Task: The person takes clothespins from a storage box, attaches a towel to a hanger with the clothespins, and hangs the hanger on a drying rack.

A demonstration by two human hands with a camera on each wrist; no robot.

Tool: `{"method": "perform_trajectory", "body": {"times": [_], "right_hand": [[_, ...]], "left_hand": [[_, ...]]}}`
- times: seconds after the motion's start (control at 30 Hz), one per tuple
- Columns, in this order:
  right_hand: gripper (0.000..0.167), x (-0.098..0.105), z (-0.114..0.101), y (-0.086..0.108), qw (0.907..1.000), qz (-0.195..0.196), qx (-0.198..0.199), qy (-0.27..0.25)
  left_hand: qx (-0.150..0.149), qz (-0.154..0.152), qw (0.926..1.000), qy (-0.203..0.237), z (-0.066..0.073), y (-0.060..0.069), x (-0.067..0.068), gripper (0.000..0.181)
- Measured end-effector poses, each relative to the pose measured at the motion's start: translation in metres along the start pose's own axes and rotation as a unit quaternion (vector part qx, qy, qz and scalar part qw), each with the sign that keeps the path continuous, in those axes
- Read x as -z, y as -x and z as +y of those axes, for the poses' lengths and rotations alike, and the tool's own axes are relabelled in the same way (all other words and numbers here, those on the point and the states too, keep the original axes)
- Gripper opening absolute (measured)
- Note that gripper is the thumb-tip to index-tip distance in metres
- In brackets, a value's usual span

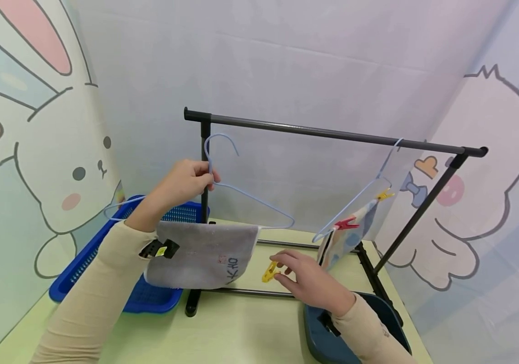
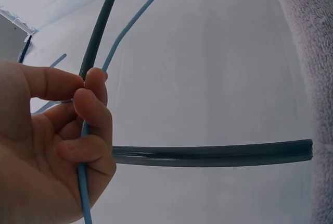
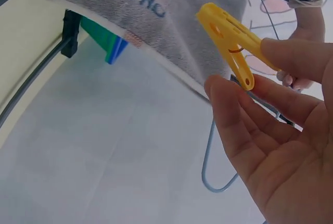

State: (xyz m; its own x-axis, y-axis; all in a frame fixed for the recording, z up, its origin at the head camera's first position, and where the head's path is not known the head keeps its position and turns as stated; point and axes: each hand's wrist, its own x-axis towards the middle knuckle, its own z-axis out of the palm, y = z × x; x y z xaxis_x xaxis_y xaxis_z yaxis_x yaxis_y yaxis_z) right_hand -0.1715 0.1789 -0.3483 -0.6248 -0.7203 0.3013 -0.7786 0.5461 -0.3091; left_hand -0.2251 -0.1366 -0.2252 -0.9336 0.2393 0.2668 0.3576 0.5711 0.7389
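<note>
My left hand grips a light blue wire hanger just below its hook, close to the rack's left post. Over the hanger's lower bar hangs a grey towel with dark lettering near one corner. A yellow clothespin is pinched between the thumb and fingers of my right hand, just right of the towel and apart from it. In the right wrist view the clothespin shows in front of the towel. The left wrist view has the curled left hand around the blue wire.
A dark metal rack stands on the table, carrying a second hanger with a patterned cloth held by a red clothespin and a yellow one. At left sits a blue basket; a dark teal bin stands at right.
</note>
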Motion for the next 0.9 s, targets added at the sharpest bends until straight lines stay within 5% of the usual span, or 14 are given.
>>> {"method": "perform_trajectory", "body": {"times": [0.57,0.9], "right_hand": [[0.039,-0.004,-0.009,-0.035,0.9952,0.089,0.04,-0.003],[0.036,-0.007,-0.009,-0.047,0.9945,0.102,0.024,0.005]], "left_hand": [[0.006,0.006,1.0,-0.001,-0.016,0.004,-0.007,0.024],[0.003,0.001,1.0,0.004,-0.022,0.005,-0.011,0.023]]}}
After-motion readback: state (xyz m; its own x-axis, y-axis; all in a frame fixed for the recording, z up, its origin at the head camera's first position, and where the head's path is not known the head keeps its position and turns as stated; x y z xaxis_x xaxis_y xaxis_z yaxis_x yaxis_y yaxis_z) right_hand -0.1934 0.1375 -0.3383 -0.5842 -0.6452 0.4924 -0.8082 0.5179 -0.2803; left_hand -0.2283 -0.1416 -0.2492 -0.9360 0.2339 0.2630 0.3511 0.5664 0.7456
